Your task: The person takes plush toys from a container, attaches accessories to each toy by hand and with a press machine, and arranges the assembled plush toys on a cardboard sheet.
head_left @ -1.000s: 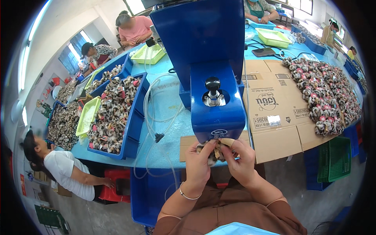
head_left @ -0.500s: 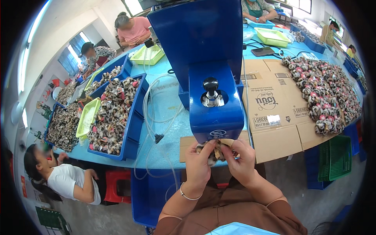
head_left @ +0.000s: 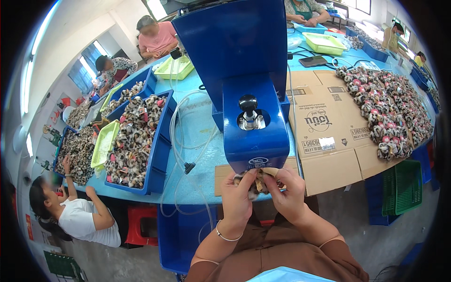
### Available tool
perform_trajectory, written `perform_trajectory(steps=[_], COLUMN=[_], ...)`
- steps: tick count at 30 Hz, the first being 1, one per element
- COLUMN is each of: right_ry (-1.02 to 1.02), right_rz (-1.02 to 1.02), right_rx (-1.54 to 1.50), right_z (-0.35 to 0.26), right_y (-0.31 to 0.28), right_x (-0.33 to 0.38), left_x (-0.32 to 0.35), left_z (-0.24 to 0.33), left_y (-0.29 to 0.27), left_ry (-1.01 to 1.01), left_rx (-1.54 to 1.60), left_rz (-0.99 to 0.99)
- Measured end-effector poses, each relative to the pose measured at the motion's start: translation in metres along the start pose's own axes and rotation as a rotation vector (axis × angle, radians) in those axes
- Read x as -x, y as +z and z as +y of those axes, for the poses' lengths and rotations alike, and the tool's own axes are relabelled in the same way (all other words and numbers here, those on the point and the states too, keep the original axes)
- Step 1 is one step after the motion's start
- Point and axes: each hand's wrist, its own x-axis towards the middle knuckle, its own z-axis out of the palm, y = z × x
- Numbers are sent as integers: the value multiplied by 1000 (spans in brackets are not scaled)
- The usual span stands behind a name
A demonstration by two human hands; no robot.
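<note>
Leopard-print fabric piece [head_left: 257,182] between left hand [head_left: 238,193] and right hand [head_left: 287,190].

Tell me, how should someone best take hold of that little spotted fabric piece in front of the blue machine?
By its two side edges, one from each side, as the left hand and right hand do. The spotted fabric piece is soft and floppy, so pinching both ends looks best to keep it spread below the blue machine.
</note>
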Motion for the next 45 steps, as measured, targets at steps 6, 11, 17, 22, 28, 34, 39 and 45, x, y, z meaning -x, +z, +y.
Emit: perform_trajectory(steps=[6,11,17,22,28,34,39,45], right_ry=[26,37,61,48,43,14,20,18], right_rz=[17,22,44,70,86,87,86,85], right_rx=[-43,-27,-42,-32,-46,-49,-45,-68], right_z=[1,5,5,7,13,9,6,8], right_y=[0,-3,-4,-2,3,6,9,12], right_x=[0,5,7,10,8,2,0,-1], left_x=[-2,-3,-5,-9,-16,-18,-16,-12], left_z=[-1,-1,0,5,9,9,9,9], left_y=[1,3,5,8,12,7,2,-3], left_ry=[-9,-34,-66,-62,-2,-1,-29,-24], left_rx=[-4,11,-31,-91,-94,-70,-34,-9], left_rz=[-1,-51,-74,-67,-77,-71,-44,-54])
